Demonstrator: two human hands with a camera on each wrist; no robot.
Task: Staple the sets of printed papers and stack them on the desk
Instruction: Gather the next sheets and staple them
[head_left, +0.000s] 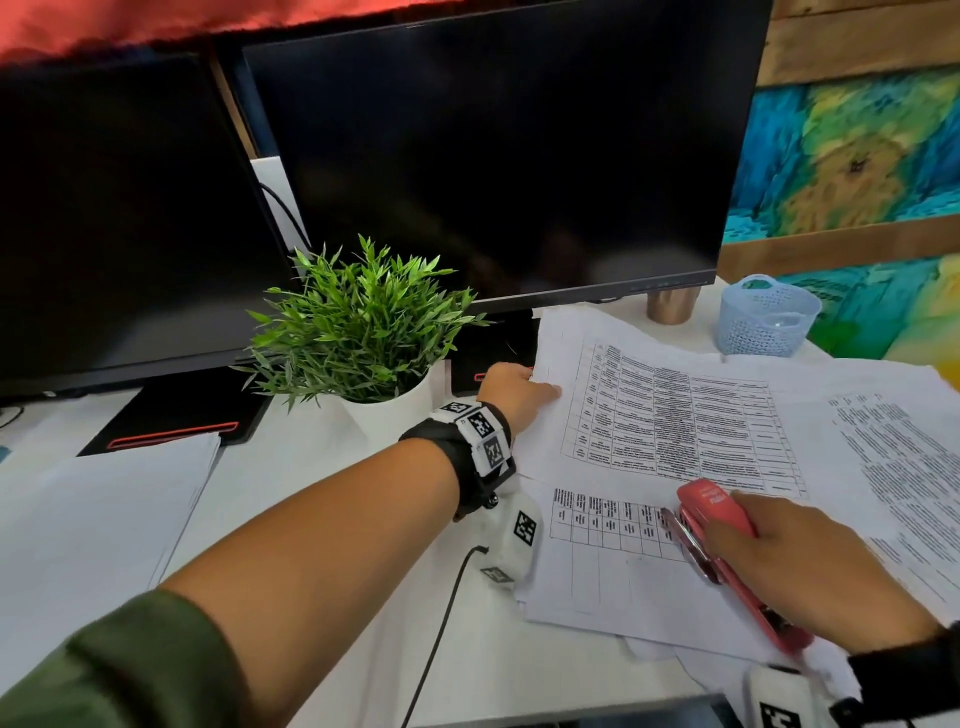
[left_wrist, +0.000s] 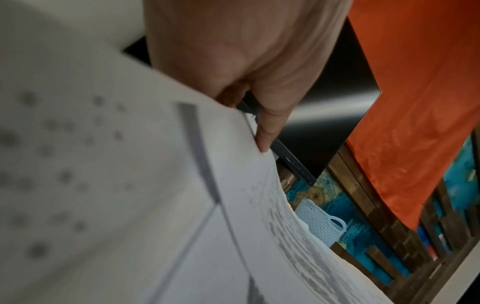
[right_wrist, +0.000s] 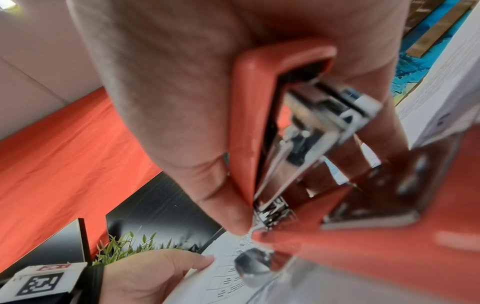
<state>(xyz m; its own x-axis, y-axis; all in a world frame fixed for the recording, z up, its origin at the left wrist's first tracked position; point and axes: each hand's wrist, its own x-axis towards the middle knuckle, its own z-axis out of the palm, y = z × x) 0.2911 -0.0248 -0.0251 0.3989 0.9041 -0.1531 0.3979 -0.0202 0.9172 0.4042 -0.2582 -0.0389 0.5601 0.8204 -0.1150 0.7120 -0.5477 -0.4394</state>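
A set of printed papers (head_left: 675, 415) with a dense table lies lifted at its left edge on the white desk (head_left: 322, 467). My left hand (head_left: 519, 387) pinches that edge, thumb on top; in the left wrist view a fingertip (left_wrist: 266, 139) presses the papers (left_wrist: 155, 185). My right hand (head_left: 769, 551) grips a red stapler (head_left: 717, 501), its mouth apart, nose over a lower sheet (head_left: 613, 556) with a grid. The right wrist view shows the stapler (right_wrist: 254, 123) close up, with the left hand (right_wrist: 145, 273) on the papers (right_wrist: 228, 273) beyond.
A pile of white sheets (head_left: 104, 509) lies at the left. A potted plant (head_left: 363, 332) stands just left of my left hand, with two dark monitors (head_left: 493, 156) behind. A blue basket (head_left: 763, 317) and a copper cup (head_left: 670, 306) stand at the back right. More printed pages (head_left: 893, 447) spread right.
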